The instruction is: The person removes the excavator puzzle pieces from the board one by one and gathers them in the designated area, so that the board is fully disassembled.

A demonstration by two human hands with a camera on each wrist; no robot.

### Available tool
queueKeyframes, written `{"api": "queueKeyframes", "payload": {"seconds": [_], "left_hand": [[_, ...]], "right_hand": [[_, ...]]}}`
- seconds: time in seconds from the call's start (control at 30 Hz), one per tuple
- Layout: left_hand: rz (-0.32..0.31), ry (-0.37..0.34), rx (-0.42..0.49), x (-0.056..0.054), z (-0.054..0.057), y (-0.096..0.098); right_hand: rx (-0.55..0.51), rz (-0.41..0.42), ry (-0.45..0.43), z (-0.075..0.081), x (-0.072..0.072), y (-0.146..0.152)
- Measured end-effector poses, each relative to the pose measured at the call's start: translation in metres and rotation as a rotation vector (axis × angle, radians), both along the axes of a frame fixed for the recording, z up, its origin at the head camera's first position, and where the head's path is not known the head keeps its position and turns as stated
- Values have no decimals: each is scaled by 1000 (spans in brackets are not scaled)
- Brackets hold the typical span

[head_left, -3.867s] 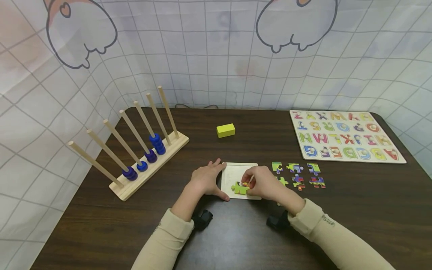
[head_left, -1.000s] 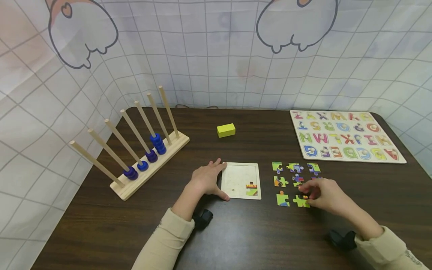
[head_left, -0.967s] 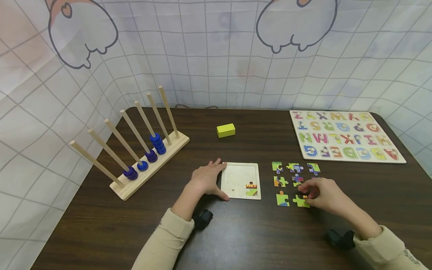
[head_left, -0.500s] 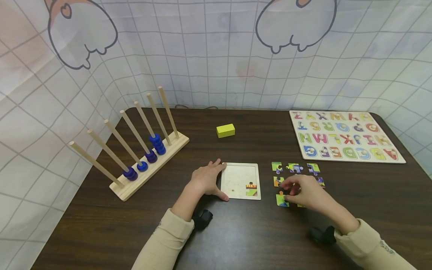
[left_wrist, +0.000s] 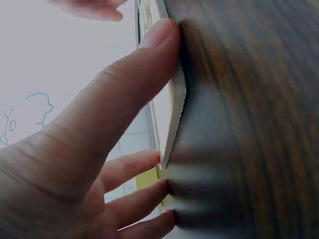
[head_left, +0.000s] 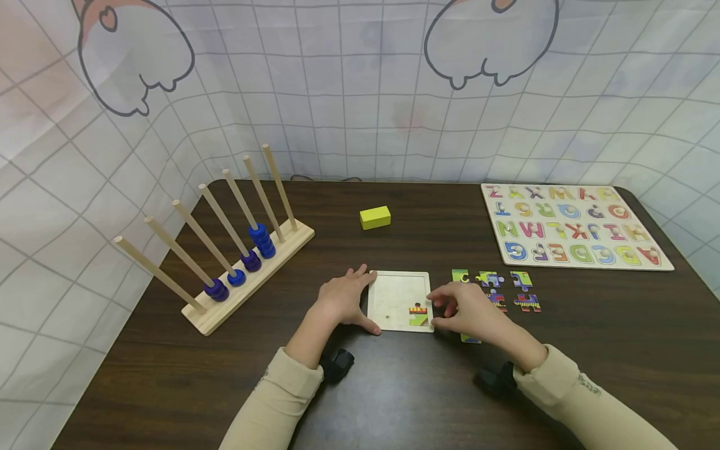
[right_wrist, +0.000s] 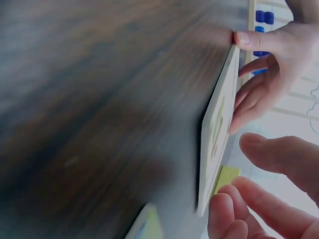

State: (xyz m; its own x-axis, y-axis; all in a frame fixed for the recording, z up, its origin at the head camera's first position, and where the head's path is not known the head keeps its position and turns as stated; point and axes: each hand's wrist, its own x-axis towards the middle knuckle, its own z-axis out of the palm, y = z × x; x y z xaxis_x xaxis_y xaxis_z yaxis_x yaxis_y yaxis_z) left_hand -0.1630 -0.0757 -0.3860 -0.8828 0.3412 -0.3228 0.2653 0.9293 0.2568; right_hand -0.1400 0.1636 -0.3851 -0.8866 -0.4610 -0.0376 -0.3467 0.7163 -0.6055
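A small square wooden puzzle tray (head_left: 394, 290) lies on the table. One puzzle piece (head_left: 419, 319), green with a red and yellow strip, sits in its lower right corner. My left hand (head_left: 344, 299) braces the tray's left side; in the left wrist view the thumb (left_wrist: 159, 37) lies along one edge and the index fingertip touches a corner. Beside the right edge is my right hand (head_left: 472, 312), bent fingers toward the tray. A gap shows between its thumb (right_wrist: 264, 147) and fingers in the right wrist view, with nothing held there. It partly covers loose puzzle pieces (head_left: 527, 303).
A yellow block (head_left: 375, 218) lies behind the tray. On the left stands a wooden peg rack (head_left: 259, 272) with blue and purple rings. An alphabet board (head_left: 579, 228) lies at the back right. Another loose piece (head_left: 471, 339) shows below my right hand.
Earlier my right hand held a green piece in the tray; one second ago that piece lay among the loose ones. The hand has since moved left to the tray. My left hand has stayed put.
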Motion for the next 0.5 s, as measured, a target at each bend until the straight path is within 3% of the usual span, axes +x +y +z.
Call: {"api": "queueKeyframes", "payload": {"seconds": [0.5], "left_hand": [[5, -4, -5, 0, 0, 0]], "right_hand": [[91, 11, -60, -3, -7, -22]]}}
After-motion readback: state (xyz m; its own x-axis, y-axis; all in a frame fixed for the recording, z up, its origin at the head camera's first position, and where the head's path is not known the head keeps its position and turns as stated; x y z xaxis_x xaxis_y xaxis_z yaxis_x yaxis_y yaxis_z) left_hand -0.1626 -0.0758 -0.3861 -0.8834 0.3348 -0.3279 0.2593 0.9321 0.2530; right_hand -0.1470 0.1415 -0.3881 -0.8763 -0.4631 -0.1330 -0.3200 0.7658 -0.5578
